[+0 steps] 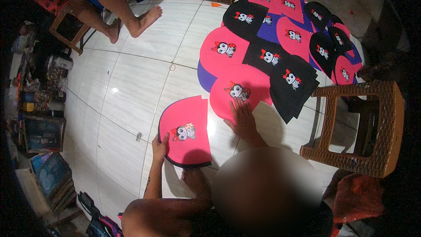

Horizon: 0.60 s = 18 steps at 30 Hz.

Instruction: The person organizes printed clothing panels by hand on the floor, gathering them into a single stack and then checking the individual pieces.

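Observation:
My left hand (pixel 160 147) grips the left edge of a pink, round-edged flat piece (pixel 188 142) with a printed ladybug character; dark layers show along its curved border. My right hand (pixel 240 118) lies with stretched fingers on another printed pink piece (pixel 224 98), just below its ladybug picture. Beyond it, overlapping black pieces (pixel 293 96), pink pieces (pixel 294 28) and purple pieces (pixel 269 33), several bearing the same picture, spread over the white tiled floor (pixel 131 87).
At the top left are another person's bare legs and feet (pixel 144 19) beside a brown stool (pixel 66 30). A woven-pattern stool (pixel 386 123) stands at my right, near red cloth (pixel 357 197). Jars (pixel 59 66) and stacked printing frames (pixel 50 175) line the left side.

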Each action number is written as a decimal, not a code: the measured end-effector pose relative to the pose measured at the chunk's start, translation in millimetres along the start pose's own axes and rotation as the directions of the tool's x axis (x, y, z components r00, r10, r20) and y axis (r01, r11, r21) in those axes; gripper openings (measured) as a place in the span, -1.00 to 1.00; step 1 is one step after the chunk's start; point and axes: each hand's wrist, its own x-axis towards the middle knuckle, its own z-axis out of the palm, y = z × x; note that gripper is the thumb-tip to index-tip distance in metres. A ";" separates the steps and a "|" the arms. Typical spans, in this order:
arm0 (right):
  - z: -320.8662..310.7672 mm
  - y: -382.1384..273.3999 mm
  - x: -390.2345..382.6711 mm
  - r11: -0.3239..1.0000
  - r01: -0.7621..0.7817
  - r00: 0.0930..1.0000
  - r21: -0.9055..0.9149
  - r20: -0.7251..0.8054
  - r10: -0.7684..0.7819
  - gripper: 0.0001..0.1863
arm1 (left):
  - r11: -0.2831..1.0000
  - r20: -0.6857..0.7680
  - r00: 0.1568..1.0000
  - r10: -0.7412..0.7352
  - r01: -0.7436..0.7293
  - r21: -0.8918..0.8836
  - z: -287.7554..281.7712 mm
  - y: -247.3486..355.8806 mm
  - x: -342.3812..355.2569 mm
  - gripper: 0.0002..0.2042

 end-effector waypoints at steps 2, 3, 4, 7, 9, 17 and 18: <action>1.2 3.4 0.2 1.000 0.001 1.000 0.008 -0.029 -0.001 -0.17 | 0.999 -0.013 1.000 0.024 -0.024 -0.027 0.3 -0.2 0.4 -0.78; 1.7 1.9 -0.2 1.000 0.005 0.999 0.008 -0.033 -0.005 -0.17 | 0.998 -0.004 0.998 -0.060 0.061 0.025 -5.4 -4.6 2.7 -0.76; 2.9 -2.0 -1.2 0.990 0.036 0.999 0.136 0.020 -0.039 -0.23 | 0.987 0.000 0.989 -0.145 0.144 0.075 -8.2 -8.1 5.0 -0.74; -4.3 -60.0 -4.0 0.902 0.286 0.946 0.323 0.053 -0.320 -0.37 | 0.993 -0.051 0.999 0.011 -0.005 0.118 -13.4 -20.1 0.4 -0.67; 17.9 -98.0 -32.8 0.844 0.332 0.866 0.422 0.219 -0.450 -0.33 | 0.978 -0.046 0.993 -0.110 0.100 -0.182 6.3 -1.6 2.1 -0.67; 9.1 -134.0 -17.8 0.808 0.359 0.790 0.466 0.310 -0.529 -0.33 | 0.990 0.085 0.987 -0.137 0.140 -0.031 -11.7 2.6 -10.7 -0.76; 11.3 -123.9 -5.8 0.832 0.301 0.839 0.466 0.286 -0.463 -0.33 | 0.992 0.110 0.987 -0.115 0.119 -0.030 -10.6 3.6 -10.8 -0.78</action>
